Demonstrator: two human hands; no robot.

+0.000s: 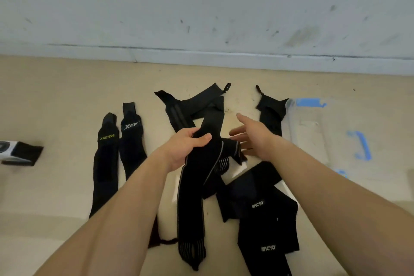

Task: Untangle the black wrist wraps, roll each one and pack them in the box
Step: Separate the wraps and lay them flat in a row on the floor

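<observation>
Hands of a person reach over black wrist wraps spread on a beige surface; a clear plastic box (313, 141) with blue latches, at the right, serves as the reference point. Left hand (186, 145), well left of the box, has fingers and thumb curled round the upper part of a grey-edged wrap (192, 204). This band runs from the fist down toward the viewer, and its striped end lies on the surface. Right hand (251, 136), between the fist and the box, is spread wide with straight fingers and holds nothing. Beyond the fist, also left of the box, the tangled wraps (201, 105) cross over each other. One lone wrap (268, 116) lies just beside the box's left wall, two logo wraps (264, 222) lie near its front-left corner, and two straightened wraps (105, 163) lie far left of it. The fabric looks soft, light and limp, so it should sag and trail when lifted, and any fastening patches would likely cling to neighbouring bands. A hold near one free end seems best for drawing a band clear and starting a roll. No wrap shows inside the box
</observation>
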